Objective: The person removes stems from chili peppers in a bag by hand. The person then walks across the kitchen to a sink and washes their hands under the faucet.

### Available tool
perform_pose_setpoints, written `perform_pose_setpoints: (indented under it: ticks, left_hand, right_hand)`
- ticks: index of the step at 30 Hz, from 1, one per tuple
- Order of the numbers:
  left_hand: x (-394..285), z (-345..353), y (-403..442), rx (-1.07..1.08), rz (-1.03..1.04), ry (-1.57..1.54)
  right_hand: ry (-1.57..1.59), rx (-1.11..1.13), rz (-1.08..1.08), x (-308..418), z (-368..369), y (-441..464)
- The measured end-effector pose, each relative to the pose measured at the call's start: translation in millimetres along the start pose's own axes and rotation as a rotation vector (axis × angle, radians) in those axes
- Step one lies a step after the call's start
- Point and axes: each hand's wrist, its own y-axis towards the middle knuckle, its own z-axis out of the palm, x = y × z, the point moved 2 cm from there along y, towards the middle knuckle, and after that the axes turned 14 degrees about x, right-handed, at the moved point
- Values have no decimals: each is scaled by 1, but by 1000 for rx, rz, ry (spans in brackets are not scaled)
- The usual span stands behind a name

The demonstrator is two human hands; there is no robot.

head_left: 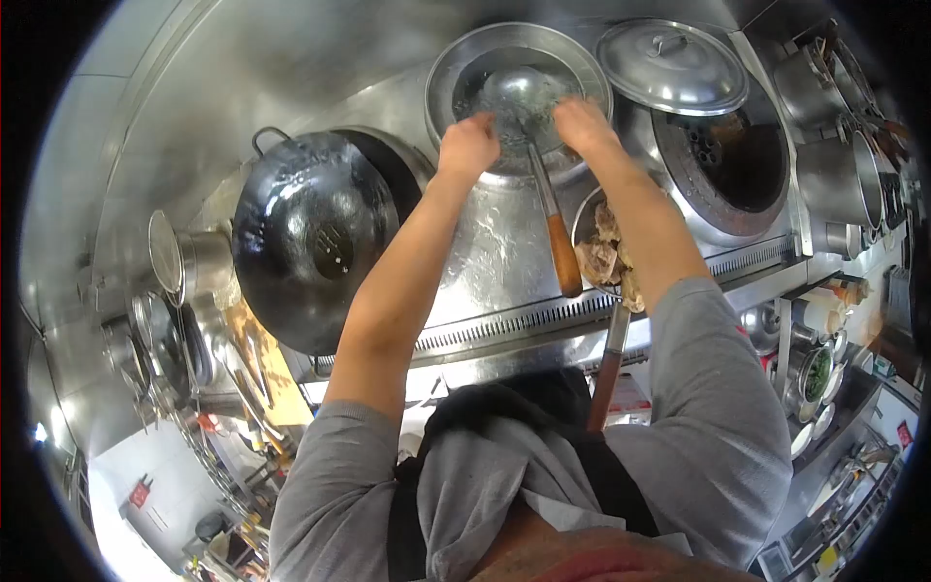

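Note:
A round metal basin (pixel 441 73) holds water, and a ladle (pixel 541 179) with a wooden handle rests in it, its handle slanting out over the front rim. At the basin's left side is my left hand (pixel 470 145), its fingers curled closed. My right hand (pixel 584 124) is at the right side, fingers bent down and drawn together over the water. Whatever the fingers hold, if anything, is too blurred to make out. Neither hand is on the ladle's handle. Below my right forearm lies a strainer (pixel 615 339) with chunks of cooked meat (pixel 598 260).
A large black wok (pixel 315 242) leans on the left of the steel stove top (pixel 485 252). On the right, a metal lid (pixel 671 68) partly covers a burner opening (pixel 737 160). Pots (pixel 839 179) stand far right; a sieve (pixel 167 254) and several utensils lie far left.

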Motion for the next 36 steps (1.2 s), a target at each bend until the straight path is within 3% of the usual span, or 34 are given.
perform_pose_setpoints:
  ticks: [1,3,4,5,7,9,11,13,15,17,19,21,25,26,27,28,30,31,32,35,36]
  left_hand:
    - [11,12,14,-5,10,9]
    - [27,46,41,146,39,612]
    - [18,49,41,293,-9,582]
    - [7,48,35,304,29,590]
    - [-14,36,24,258,118,319]
    - [-14,39,-2,123,116,-1006]
    - [-54,30,-46,231,128,-1657]
    - [-58,18,-74,167,230,-1559]
    - [-29,12,-78,187,389,-1636]
    - [-3,-10,-82,202,334,-1405]
    - [-16,-38,-128,196,230,-1032]
    - [10,-37,-163,392,265,-868]
    - [63,-11,-186,416,420,-249]
    - [64,-3,-197,471,471,-231]
    - [60,0,-213,520,459,-368]
    - [55,-4,-229,547,436,-505]
    - [46,-1,-268,650,431,-641]
    - [43,7,-286,690,427,-711]
    - [36,16,-307,758,428,-672]
    - [8,60,-351,1126,483,-502]
    - [-5,72,-366,1140,506,-485]
  right_hand:
    - [2,-12,8,4,8,6]
    - [204,117,36,18,23,9]
    - [363,-2,-94,25,15,1]
    - [520,-125,-214,33,4,-14]
    - [651,-394,-305,42,-24,-50]
    - [832,-604,-300,63,-29,-65]
    - [641,-1015,-386,75,-41,-59]
    - [458,-603,-156,79,-58,-70]
    - [505,-791,-315,100,-75,-109]
    - [375,-697,-559,116,-88,-170]
    - [440,-761,-387,114,-59,-222]
    - [694,-841,-127,97,-35,-297]
    - [637,-972,842,33,70,-482]
    - [606,-651,1143,36,115,-521]
    - [420,57,1211,54,167,-561]
    - [488,212,1186,78,197,-593]
    - [604,-325,1295,142,235,-641]
    - [684,-374,1399,182,226,-662]
    - [631,-536,1453,209,269,-682]
    - [924,-637,1863,309,319,-751]
    - [1073,-713,2033,335,326,-774]
